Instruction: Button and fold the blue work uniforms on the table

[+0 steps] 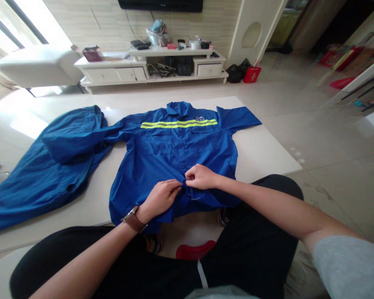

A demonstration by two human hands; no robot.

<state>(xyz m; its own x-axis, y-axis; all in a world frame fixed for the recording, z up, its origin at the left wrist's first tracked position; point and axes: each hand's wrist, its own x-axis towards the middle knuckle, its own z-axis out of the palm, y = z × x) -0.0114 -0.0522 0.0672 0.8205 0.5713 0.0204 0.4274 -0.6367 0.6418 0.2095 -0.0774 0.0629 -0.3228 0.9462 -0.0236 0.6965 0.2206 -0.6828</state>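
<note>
The blue work shirt (174,153) lies face up across the worktop (262,153), collar toward the far edge, hem hanging over the near edge. Both hands meet at the lower placket. The left hand (160,199) pinches the fabric edge, its grip pressed together on the cloth; the right hand (201,176) pinches the facing edge. It looks like buttoning near the hem, though the button itself is hidden. Both forearms reach forward, wrists bent inward. More blue cloth (50,166) drapes the left edge.
</note>
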